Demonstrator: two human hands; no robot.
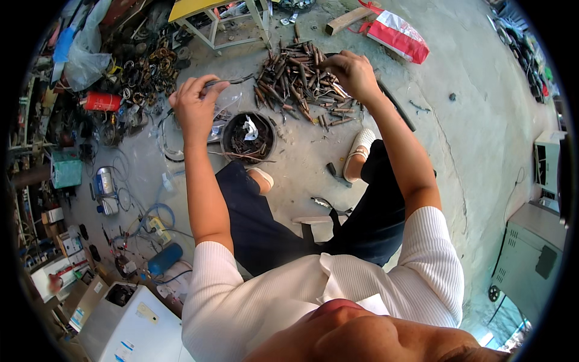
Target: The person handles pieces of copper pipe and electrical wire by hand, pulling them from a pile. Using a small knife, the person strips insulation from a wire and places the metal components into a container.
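Note:
My left hand grips a thin dark cable-like piece, whose split-looking end sticks out to the right past my thumb. Over the right side of a pile of rusty, rod-shaped metal pieces hangs my right hand. Its fingers are bent together, and whether they pinch a piece is not clear. Below and right of my left hand stands a round dark bucket with dark scraps and a crumpled silvery wrapper inside. A looped dark cable lies on the floor to the bucket's left.
A yellow-topped stand, a wooden block and a red-and-white bag are beyond the pile. A dark bar lies right. Left are heaped metal parts, a red canister, hoses and a blue cylinder.

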